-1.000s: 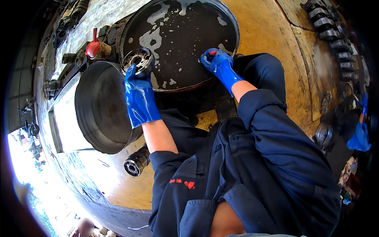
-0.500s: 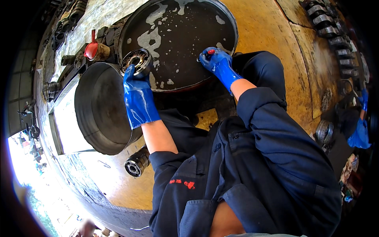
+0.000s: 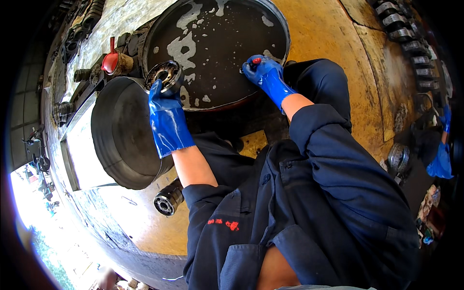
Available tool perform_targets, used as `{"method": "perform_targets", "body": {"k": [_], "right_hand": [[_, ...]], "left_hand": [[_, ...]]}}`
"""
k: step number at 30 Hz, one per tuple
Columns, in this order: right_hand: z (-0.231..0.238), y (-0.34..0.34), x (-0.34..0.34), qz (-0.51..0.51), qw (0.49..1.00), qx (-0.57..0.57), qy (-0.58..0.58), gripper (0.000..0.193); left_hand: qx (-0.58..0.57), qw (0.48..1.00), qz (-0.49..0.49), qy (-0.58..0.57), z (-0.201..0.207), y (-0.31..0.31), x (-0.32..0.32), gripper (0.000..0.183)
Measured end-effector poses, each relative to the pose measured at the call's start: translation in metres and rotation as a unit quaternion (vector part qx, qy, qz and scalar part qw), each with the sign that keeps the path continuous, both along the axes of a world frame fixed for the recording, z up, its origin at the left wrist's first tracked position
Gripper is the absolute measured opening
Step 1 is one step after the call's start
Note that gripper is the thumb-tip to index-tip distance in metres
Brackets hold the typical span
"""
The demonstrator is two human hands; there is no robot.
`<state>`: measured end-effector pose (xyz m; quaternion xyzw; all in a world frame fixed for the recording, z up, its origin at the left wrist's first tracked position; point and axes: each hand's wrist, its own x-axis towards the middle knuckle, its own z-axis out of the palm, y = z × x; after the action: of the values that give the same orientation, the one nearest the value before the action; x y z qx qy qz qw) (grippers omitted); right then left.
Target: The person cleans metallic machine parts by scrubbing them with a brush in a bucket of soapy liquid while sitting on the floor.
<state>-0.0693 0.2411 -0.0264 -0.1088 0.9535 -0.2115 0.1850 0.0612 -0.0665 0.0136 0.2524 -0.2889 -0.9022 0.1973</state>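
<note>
My left hand (image 3: 168, 118), in a long blue rubber glove, grips a round, ring-shaped metal part (image 3: 178, 79) that looks like a bearing. It holds the part tilted over the left rim of a large round basin (image 3: 288, 41) of dark liquid with pale foam patches. Above the basin's right side, my right hand (image 3: 266, 76), gloved the same way, is closed around a tool with a red handle end (image 3: 256, 61). The fist hides most of this tool, so its kind does not show.
Left of the basin stands an open metal drum (image 3: 123, 133), with a red scoop (image 3: 110, 62) beyond it. A cylindrical metal part (image 3: 168, 199) lies beside my left elbow. Several machined parts (image 3: 400, 31) line the far right. Another person's blue glove (image 3: 439, 162) shows near a metal ring (image 3: 398, 157).
</note>
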Motion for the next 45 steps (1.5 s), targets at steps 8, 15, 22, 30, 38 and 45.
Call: {"method": "perform_targets", "body": {"k": [8,15,22,30,38,45], "right_hand": [[0.001,0.003,-0.001,-0.001,1.000,0.011,-0.010,0.050],[-0.030,0.000,-0.010,0.040,0.999,0.000,0.026,0.048],[-0.053,-0.010,-0.024,0.056,0.997,-0.016,0.054,0.058],[-0.087,0.003,-0.047,0.060,0.995,-0.006,0.077,0.068],[-0.064,0.013,-0.037,0.106,0.989,-0.083,0.061,0.036],[-0.052,0.014,-0.029,0.046,0.990,-0.134,-0.014,0.046]], "left_hand": [[-0.028,1.000,0.002,-0.002,0.001,0.009,-0.002,0.063],[-0.047,0.996,0.044,0.064,0.010,-0.022,0.036,0.062],[-0.105,0.965,0.232,-0.069,0.062,-0.048,0.198,0.059],[-0.007,0.989,0.134,0.058,-0.004,0.039,0.419,0.049],[0.077,0.881,0.399,-0.242,-0.161,0.189,0.518,0.035],[0.158,0.855,0.467,-0.163,-0.238,0.170,0.559,0.029]]}}
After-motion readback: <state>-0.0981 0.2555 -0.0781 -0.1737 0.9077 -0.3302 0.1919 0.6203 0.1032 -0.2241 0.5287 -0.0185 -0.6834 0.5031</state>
